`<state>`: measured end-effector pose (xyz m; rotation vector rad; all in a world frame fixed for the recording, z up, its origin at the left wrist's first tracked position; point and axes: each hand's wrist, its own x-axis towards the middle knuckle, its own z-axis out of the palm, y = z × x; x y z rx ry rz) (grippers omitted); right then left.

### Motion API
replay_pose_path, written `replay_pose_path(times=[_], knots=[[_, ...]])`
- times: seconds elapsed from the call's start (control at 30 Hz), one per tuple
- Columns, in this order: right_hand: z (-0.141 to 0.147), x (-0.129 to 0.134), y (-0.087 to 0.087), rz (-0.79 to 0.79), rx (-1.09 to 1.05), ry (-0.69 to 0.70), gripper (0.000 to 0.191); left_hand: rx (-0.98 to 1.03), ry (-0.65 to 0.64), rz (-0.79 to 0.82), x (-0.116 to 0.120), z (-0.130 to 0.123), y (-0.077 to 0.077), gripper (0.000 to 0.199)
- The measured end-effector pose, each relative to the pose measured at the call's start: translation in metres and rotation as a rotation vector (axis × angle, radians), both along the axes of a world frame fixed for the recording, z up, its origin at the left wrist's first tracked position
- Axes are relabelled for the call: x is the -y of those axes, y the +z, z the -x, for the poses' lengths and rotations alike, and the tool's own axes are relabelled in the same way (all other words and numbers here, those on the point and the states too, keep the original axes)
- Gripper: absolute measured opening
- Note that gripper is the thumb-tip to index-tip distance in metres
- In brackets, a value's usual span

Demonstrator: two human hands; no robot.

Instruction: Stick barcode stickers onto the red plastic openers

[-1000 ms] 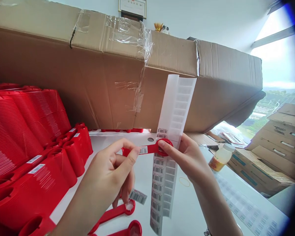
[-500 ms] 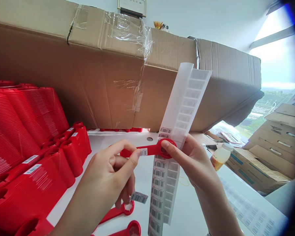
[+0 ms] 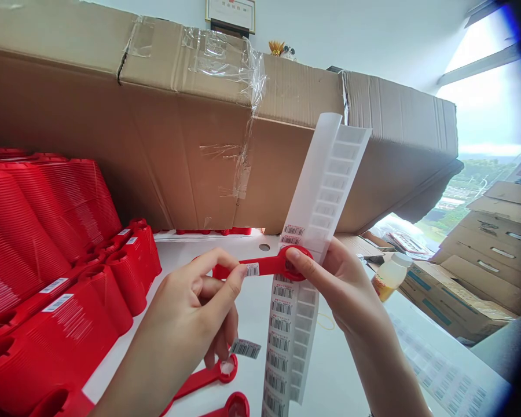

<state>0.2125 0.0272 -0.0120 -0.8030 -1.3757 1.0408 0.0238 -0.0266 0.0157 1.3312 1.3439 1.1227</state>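
My left hand (image 3: 195,301) is closed, its thumb and forefinger pinching the left end of a small barcode label (image 3: 252,269) at the handle of a red spoon-shaped plastic piece (image 3: 269,266). A second barcode label (image 3: 245,348) sticks out from its lower fingers. My right hand (image 3: 336,284) grips the round end of the red piece, thumb on top. Behind that end it also holds a long strip of barcode labels (image 3: 280,341), folded lengthwise and partly peeled to bare backing. Two similar red pieces (image 3: 228,368) lie on the white table below my left hand.
Nested stacks of red plastic containers (image 3: 47,220) fill the left side. A big taped cardboard box (image 3: 191,156) spans the back. To the right are a bottle with yellowish contents (image 3: 391,277), cartons (image 3: 455,295) and more label sheets (image 3: 451,370) on the table (image 3: 347,370).
The view has shifted very slightly. Both hands keep the same hold on the label, the red piece and the strip.
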Motion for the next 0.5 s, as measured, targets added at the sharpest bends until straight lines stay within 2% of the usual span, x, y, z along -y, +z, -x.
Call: replay_pose_path(times=[0.33, 0.5], knots=[[0.0005, 0.0013, -0.0007, 0.014, 0.015, -0.024, 0.028, -0.001, -0.011, 0.002, -0.0021, 0.0019, -0.0021, 0.035], [0.0008, 0.002, -0.0005, 0.002, 0.022, -0.031, 0.028, 0.019, -0.065, 0.024, -0.008, 0.0066, -0.0078, 0.038]])
